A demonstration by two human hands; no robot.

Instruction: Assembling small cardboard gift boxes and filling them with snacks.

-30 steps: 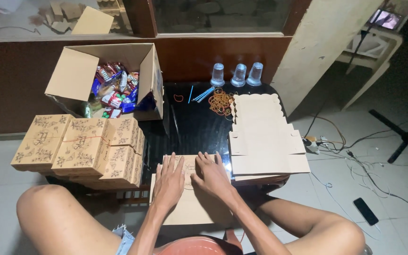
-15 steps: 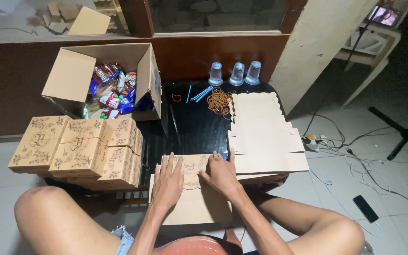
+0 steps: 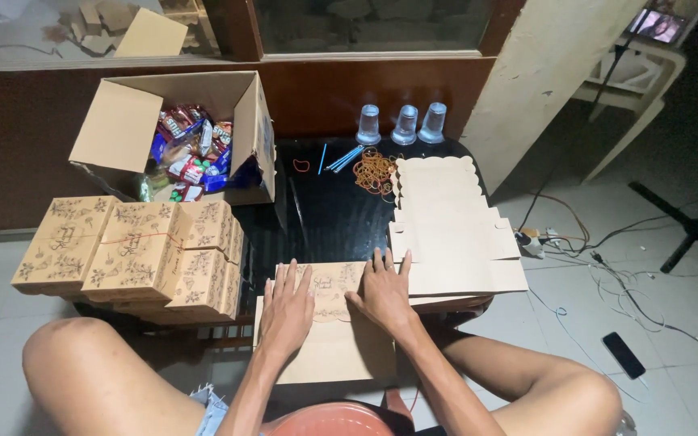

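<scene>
With both hands' fingers (image 3: 294,278) spread flat on the blank (image 3: 325,327), I worry it slips off the bench (image 3: 325,210) edge.

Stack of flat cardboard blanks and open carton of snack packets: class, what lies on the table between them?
In the head view, bare black tabletop mostly; toward the far edge, a heap of rubber bands and blue straws.

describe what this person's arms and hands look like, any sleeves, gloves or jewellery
Both arms are bare as far up as the frame shows, with no sleeves in view. The left hand and right hand wear no gloves, and I can see no rings, watch or bracelets on fingers or wrists. The forearms look slim. Near the lower edge, only frayed light denim shorts show as clothing.
</scene>
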